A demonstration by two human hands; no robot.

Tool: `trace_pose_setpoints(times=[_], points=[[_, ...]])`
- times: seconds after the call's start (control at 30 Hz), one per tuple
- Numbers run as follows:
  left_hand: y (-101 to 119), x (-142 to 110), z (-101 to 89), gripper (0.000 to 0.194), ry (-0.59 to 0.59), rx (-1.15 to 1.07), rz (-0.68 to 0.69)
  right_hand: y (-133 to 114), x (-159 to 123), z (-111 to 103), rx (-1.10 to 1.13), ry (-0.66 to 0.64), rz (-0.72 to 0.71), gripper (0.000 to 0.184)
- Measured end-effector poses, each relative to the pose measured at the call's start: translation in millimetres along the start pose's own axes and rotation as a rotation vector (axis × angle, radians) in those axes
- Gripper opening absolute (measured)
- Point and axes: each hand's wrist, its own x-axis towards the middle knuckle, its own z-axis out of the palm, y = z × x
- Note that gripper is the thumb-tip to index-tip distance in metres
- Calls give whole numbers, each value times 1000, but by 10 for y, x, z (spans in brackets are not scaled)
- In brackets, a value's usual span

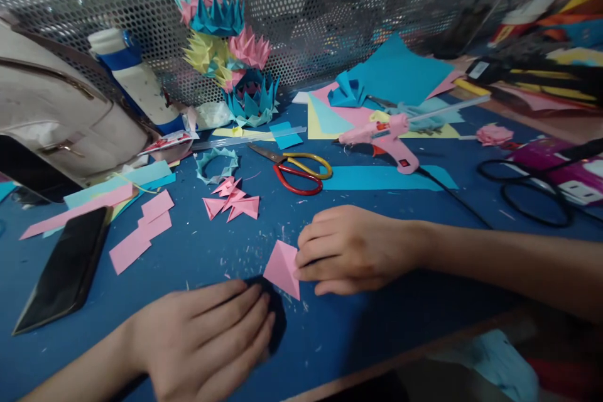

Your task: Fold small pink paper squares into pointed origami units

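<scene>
A small piece of pink paper (282,267) with a crease lies on the blue table, one point toward me. My right hand (351,251) has its fingers bent and pressed together on the paper's right edge. To the lower left is my left hand (211,339), palm down with fingers stretched out, apart from the paper; its thumb is hidden. Beyond them lies a small pile of folded pink paper pieces (230,200). Flat pink paper rectangles (144,232) overlap at the left. Scissors (299,169) with red and yellow handles rest farther back.
A pink glue gun (384,138) with its black cord stands right of the scissors, by a blue paper strip (377,178). A phone (66,270) lies left. Behind are a bottle (141,81), a white bag (61,107) and a folded-paper model (226,50) before a perforated metal panel.
</scene>
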Motion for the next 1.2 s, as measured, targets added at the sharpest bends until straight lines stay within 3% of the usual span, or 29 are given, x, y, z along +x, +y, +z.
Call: trace_pose_setpoints(times=[0.1,0.23,0.33,0.43,0.7,1.03,1.2], points=[[-39,-114,-21,49,-119,-50,27,2,-5,-5,7,-11,10,24],[-131,-148,-39,60,-221,-110,79,5,-9,-5,26,-10,24,25],[-124,-160,-45,53,-237,-121,59,10,-12,1,35,16,19,24],[-73,-178,-43,45,-173,-60,7,18,-18,10,50,34,14,24],[-137,-129,-55,46,-243,-163,42,19,-26,8,73,23,25,23],[-114,-85,20,49,-182,-149,20,17,-14,8,47,35,6,25],[-132,-68,38,50,-193,-154,36,12,-5,-13,15,-18,1,27]])
